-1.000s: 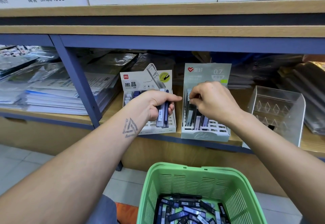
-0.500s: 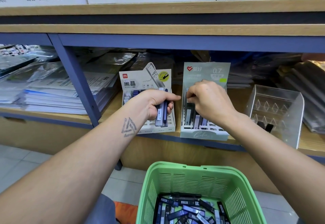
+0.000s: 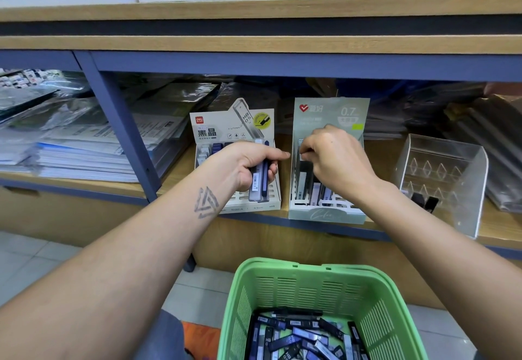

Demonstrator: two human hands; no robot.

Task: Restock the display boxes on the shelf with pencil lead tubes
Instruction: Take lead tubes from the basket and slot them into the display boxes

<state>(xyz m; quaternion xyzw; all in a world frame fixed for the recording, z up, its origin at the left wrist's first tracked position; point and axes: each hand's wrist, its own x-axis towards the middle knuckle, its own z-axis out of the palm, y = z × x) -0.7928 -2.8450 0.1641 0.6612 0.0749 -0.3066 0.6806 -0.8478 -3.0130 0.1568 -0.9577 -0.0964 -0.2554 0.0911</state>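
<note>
Pencil lead tubes: a loose pile lies in the green basket (image 3: pixel 375 328) on the floor below the shelf; a few more are in the left hand, and some already stand in both display boxes.
Left hand (image 3: pixel 248 166): fingers curled round a small bundle of tubes (image 3: pixel 258 180), held upright in front of the white display box (image 3: pixel 238 161). Risk: the grip looks loose at the lower ends, so a tube could slide out and drop to the floor or into the wrong box.
Right hand (image 3: pixel 336 159): fingertips pinched together over the rear slots of the grey-green display box (image 3: pixel 329 161); what they pinch is hidden, so I cannot tell if a tube is between them. Risk: a tilted tube may jam against the slot dividers, or topple its neighbours.
Grey-green box: marked 0.7, while the white one reads 0.5. Risk: mixing sizes.
Clear acrylic stand (image 3: pixel 443 181): just right of the forearm; a wide elbow swing might nudge it.
</note>
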